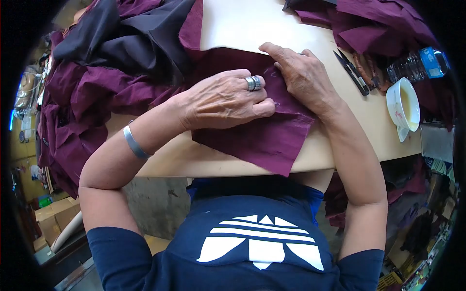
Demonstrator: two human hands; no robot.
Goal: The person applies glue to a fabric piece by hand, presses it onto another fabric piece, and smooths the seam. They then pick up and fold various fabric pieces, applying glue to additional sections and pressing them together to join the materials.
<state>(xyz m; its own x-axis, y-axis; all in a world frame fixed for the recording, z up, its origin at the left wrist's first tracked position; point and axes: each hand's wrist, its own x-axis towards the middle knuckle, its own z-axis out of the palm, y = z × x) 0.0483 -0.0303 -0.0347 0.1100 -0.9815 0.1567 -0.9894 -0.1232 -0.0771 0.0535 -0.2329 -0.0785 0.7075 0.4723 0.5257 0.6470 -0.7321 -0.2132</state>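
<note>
My left hand, with rings on one finger and a bracelet at the wrist, rests closed on a piece of maroon cloth. Its fingers are curled under, and whatever they hold, if anything, is hidden. Pale marks show on the cloth between my hands. My right hand lies at the right side of the same cloth, fingers stretched out and apart, the index finger at the edge of a white sheet. The cloth's near corner hangs over the table's front edge.
Maroon and black cloth is heaped on the left of the table. More maroon cloth lies far right. To the right are a dark pen-like tool, a plastic bottle and a white cup. Boxes stand below left.
</note>
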